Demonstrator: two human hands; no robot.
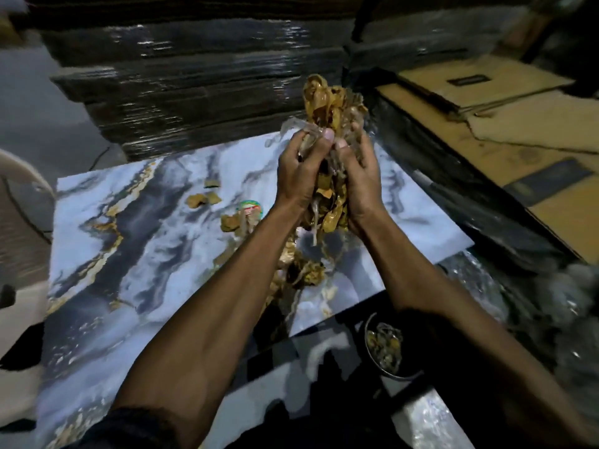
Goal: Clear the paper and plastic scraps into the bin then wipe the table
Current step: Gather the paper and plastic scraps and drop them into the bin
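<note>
In the head view, we have both hands raised over the marble-patterned table [136, 222], pressed together around 1 tall bundle of scraps [327, 137]: crumpled brown paper topped and threaded with clear plastic. Our left hand [299, 176] curls its fingers around the near left side of the wad, and our right hand [359, 179] clamps the right side, thumbs meeting at the front. Strands of plastic and paper trail from under our palms down to a loose heap [301, 270] lying on the table below.

The bin [387, 348] sits low at our right, beside the table's near edge, already holding some scraps. At least 3 small brown pieces [202, 199] and a round printed lid or label [251, 209] lie further back on the table, apart from the bundle.

We judge the main risk to be the dangling tail: if we swing toward the bin, it may drag part of the heap off the edge onto the floor. The wad is springy and slick with plastic, so a loosened squeeze could let pieces shed short of the bin.
</note>
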